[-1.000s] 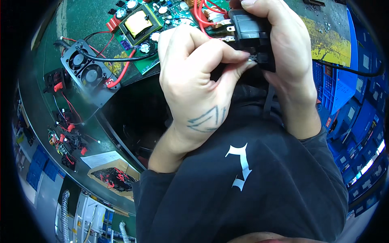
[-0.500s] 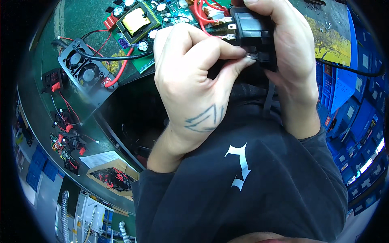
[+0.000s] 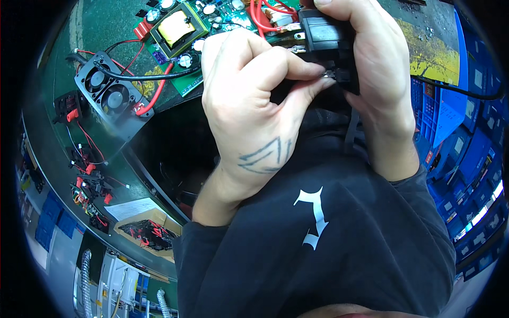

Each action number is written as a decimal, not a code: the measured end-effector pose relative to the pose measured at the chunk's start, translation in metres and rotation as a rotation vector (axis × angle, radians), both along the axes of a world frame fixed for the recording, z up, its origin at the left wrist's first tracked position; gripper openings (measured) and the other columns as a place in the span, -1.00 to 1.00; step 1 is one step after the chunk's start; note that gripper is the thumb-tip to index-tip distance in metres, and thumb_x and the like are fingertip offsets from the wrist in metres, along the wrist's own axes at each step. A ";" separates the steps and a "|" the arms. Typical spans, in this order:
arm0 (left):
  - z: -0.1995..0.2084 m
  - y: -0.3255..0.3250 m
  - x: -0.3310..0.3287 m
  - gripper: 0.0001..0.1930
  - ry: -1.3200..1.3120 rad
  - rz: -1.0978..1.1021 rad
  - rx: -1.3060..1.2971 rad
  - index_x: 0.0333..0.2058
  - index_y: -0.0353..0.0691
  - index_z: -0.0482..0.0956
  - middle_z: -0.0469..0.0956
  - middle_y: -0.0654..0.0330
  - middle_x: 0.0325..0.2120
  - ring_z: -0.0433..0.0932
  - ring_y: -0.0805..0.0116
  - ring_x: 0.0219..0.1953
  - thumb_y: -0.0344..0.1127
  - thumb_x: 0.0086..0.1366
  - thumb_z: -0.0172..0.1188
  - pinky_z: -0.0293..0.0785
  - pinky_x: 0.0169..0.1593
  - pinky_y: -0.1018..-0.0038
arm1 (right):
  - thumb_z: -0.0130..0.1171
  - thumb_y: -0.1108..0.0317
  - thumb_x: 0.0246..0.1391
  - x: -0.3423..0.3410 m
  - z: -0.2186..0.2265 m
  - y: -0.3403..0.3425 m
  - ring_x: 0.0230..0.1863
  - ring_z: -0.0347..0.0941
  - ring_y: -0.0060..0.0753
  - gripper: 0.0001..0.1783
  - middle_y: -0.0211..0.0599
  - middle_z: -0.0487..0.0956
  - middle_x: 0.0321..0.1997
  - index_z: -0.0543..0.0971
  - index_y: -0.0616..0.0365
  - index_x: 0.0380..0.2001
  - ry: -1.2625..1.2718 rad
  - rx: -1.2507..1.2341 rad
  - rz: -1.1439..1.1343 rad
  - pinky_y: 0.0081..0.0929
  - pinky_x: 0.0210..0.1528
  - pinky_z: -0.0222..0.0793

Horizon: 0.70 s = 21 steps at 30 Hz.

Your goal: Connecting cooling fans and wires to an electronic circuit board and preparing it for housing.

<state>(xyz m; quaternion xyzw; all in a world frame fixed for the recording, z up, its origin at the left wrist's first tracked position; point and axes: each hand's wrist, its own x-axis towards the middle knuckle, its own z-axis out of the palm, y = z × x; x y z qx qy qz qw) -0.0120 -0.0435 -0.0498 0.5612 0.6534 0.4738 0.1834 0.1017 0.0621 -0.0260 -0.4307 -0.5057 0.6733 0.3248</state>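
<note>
My right hand is wrapped round a black plastic socket housing with metal tabs along its left side. Red wires end in crimp terminals at those tabs. Lower on the same black part, my left hand pinches a small metal terminal between thumb and forefinger, right against the housing. The fingers hide most of it, and I cannot tell whether a wire runs from it. Behind my left hand lies a green circuit board carrying a yellow-topped transformer.
A grey panel with two fans lies left of the board, with a thick black cable across it. Further left are small black parts with red caps and a cardboard box. Blue bins stand at right.
The black housing and the red wire ends have shifted very slightly left. Both hands keep the same hold.
</note>
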 end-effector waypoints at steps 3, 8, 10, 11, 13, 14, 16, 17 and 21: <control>-0.004 0.000 0.004 -0.75 -0.028 0.032 0.013 -0.44 -0.27 0.74 0.48 0.31 -0.51 0.43 0.39 -0.31 -0.50 -0.15 0.61 0.37 -0.17 0.51 | 0.06 0.50 0.18 -0.005 0.009 0.000 -0.03 0.43 -0.54 -0.45 -0.21 0.56 0.00 0.37 0.42 0.25 -0.054 -0.035 -0.006 -0.63 0.09 0.31; -0.005 0.001 0.002 -0.73 0.036 0.009 0.090 -0.47 -0.28 0.72 0.48 0.28 -0.52 0.42 0.34 -0.33 -0.50 -0.22 0.60 0.35 -0.21 0.47 | 0.04 0.49 0.19 -0.003 0.007 -0.001 -0.05 0.42 -0.56 -0.40 -0.22 0.55 0.02 0.33 0.35 0.31 -0.114 0.016 0.029 -0.63 0.07 0.31; -0.005 0.002 0.002 -0.73 0.106 -0.002 0.132 -0.48 -0.28 0.71 0.47 0.26 -0.52 0.42 0.32 -0.34 -0.49 -0.25 0.59 0.34 -0.22 0.45 | 0.01 0.49 0.19 -0.007 0.013 0.000 -0.06 0.41 -0.55 -0.36 -0.21 0.55 0.04 0.27 0.34 0.35 -0.172 -0.016 0.071 -0.63 0.07 0.31; -0.005 0.001 0.003 -0.73 0.138 0.006 0.158 -0.49 -0.28 0.70 0.46 0.26 -0.52 0.41 0.30 -0.34 -0.49 -0.26 0.57 0.34 -0.23 0.44 | 0.01 0.49 0.19 -0.007 0.013 0.000 -0.06 0.41 -0.55 -0.36 -0.21 0.55 0.04 0.27 0.34 0.35 -0.172 -0.015 0.071 -0.63 0.07 0.31; -0.006 0.001 0.005 -0.73 0.170 0.014 0.187 -0.50 -0.28 0.69 0.45 0.25 -0.52 0.41 0.28 -0.35 -0.49 -0.27 0.56 0.33 -0.24 0.42 | 0.00 0.50 0.18 -0.007 0.011 -0.001 -0.06 0.41 -0.54 -0.32 -0.20 0.54 0.04 0.22 0.33 0.39 -0.090 -0.034 0.104 -0.63 0.08 0.31; -0.007 0.001 0.005 -0.74 0.127 0.021 0.169 -0.50 -0.27 0.69 0.45 0.25 -0.52 0.40 0.28 -0.35 -0.49 -0.26 0.55 0.33 -0.24 0.43 | 0.00 0.50 0.18 -0.006 0.010 -0.001 -0.06 0.41 -0.54 -0.32 -0.20 0.54 0.04 0.22 0.33 0.39 -0.090 -0.033 0.103 -0.63 0.08 0.31; -0.006 0.002 0.005 -0.76 0.085 0.027 0.152 -0.51 -0.27 0.69 0.45 0.26 -0.52 0.40 0.28 -0.36 -0.50 -0.24 0.54 0.34 -0.24 0.43 | -0.02 0.50 0.18 -0.004 0.007 -0.001 -0.04 0.41 -0.52 -0.31 -0.20 0.54 0.05 0.19 0.31 0.40 -0.168 0.068 0.134 -0.62 0.08 0.31; -0.003 0.003 0.005 -0.76 0.097 0.020 0.150 -0.52 -0.27 0.67 0.45 0.25 -0.52 0.40 0.28 -0.36 -0.51 -0.24 0.53 0.34 -0.24 0.43 | -0.02 0.50 0.18 -0.005 0.008 -0.001 -0.04 0.41 -0.52 -0.31 -0.20 0.54 0.05 0.19 0.31 0.40 -0.170 0.068 0.137 -0.62 0.08 0.31; 0.004 0.005 0.003 -0.76 0.145 -0.052 0.111 -0.52 -0.28 0.63 0.46 0.22 -0.51 0.43 0.26 -0.35 -0.56 -0.22 0.50 0.38 -0.25 0.42 | -0.02 0.49 0.17 -0.005 0.005 -0.004 -0.02 0.39 -0.51 -0.31 -0.22 0.51 0.04 0.21 0.32 0.40 -0.154 0.066 0.131 -0.62 0.10 0.28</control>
